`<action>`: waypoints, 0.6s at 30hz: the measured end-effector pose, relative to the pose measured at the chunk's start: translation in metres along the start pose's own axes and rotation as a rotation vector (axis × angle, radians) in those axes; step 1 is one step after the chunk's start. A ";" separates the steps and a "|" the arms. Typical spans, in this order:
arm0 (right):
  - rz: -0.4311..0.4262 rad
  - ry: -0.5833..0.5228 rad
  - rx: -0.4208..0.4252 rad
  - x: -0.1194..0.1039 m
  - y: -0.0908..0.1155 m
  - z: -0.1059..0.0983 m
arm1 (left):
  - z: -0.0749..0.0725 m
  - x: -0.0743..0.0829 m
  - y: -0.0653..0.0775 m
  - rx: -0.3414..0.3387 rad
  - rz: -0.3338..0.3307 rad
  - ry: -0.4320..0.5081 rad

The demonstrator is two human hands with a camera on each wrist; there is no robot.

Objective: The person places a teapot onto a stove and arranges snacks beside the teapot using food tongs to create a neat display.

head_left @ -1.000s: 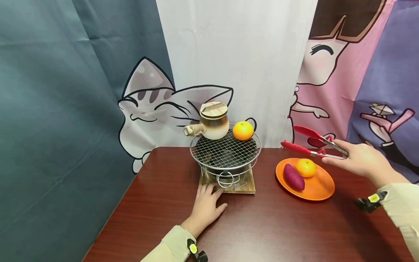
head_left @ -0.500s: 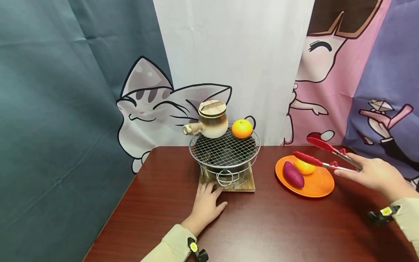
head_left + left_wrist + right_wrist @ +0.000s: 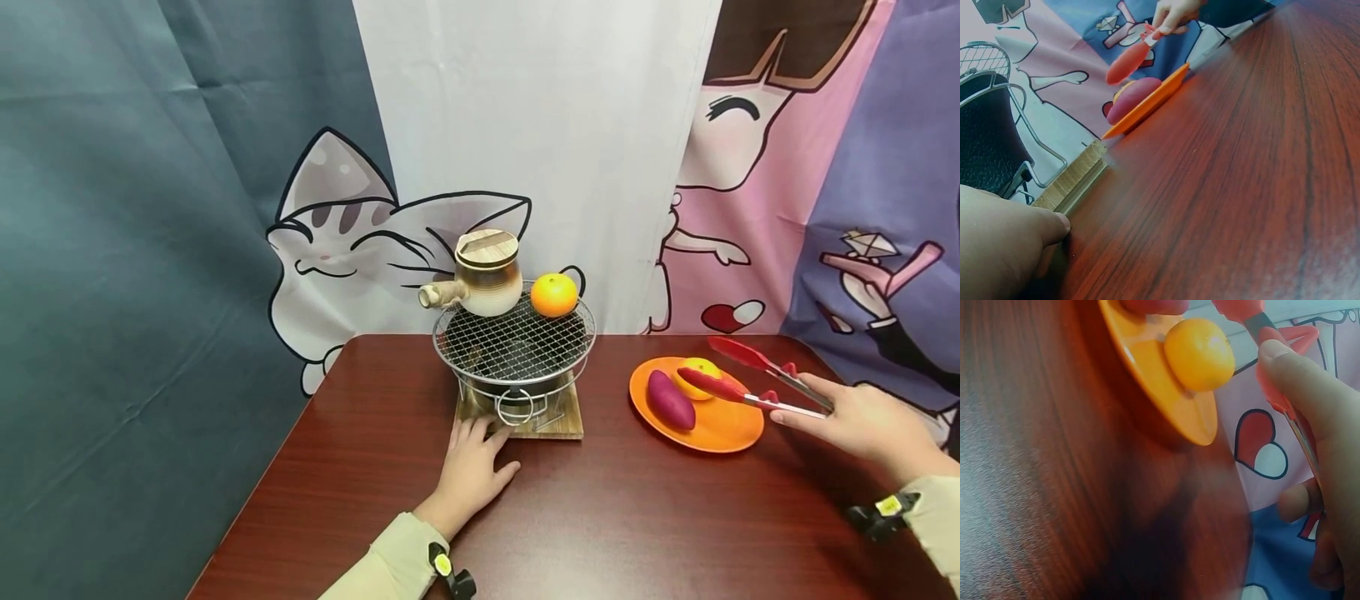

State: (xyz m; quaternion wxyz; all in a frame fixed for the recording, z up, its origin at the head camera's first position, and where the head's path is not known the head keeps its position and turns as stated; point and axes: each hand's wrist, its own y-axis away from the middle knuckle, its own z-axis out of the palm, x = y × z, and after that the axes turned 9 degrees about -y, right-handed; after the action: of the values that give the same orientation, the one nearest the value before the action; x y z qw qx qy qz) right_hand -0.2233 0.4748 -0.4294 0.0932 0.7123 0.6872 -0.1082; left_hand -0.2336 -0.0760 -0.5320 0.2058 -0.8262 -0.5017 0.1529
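Observation:
My right hand (image 3: 866, 425) holds metal tongs (image 3: 780, 392) with red tips, their arms spread apart and nothing between them. The tips hover over an orange plate (image 3: 723, 433), which carries a purple sweet potato (image 3: 670, 401) and a mandarin orange (image 3: 1200, 355). In the head view one tong tip partly covers that mandarin. My left hand (image 3: 471, 472) lies with spread fingers at the front left edge of a wooden board (image 3: 566, 421). On this board stands a small round grill (image 3: 517, 350) with a wire mesh top.
A teapot (image 3: 491, 287) with a wooden lid and side handle sits at the back of the mesh, beside another mandarin (image 3: 554, 295). A printed curtain (image 3: 540, 125) hangs right behind the dark red table (image 3: 600, 525).
My right hand has moved right and down with the tongs, bringing the tips lower over the plate. The left hand stays at the board.

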 end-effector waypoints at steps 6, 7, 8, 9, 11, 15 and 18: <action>-0.001 0.036 -0.022 0.002 0.003 0.005 | -0.001 0.000 -0.001 -0.009 -0.002 -0.007; -0.006 0.041 -0.020 0.002 0.003 0.006 | -0.001 0.000 -0.001 -0.010 -0.003 -0.010; -0.014 0.046 -0.013 0.002 0.003 0.007 | -0.001 0.001 -0.001 -0.011 -0.004 -0.011; -0.023 0.050 -0.004 0.003 0.003 0.009 | -0.002 0.001 -0.001 -0.011 -0.004 -0.013; -0.049 0.058 0.016 0.003 0.003 0.012 | -0.001 0.000 -0.001 -0.009 -0.004 -0.016; -0.061 0.045 0.000 0.005 0.001 0.016 | -0.002 0.001 0.000 -0.007 -0.003 -0.015; -0.051 0.038 -0.019 0.005 0.000 0.018 | -0.002 0.001 0.000 -0.008 -0.002 -0.009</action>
State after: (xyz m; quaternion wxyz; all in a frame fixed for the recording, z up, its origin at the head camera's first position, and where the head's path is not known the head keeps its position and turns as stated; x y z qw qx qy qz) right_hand -0.2239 0.4749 -0.4481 0.0842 0.6955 0.7078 -0.0903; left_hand -0.2324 -0.0757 -0.5298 0.2006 -0.8258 -0.5040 0.1543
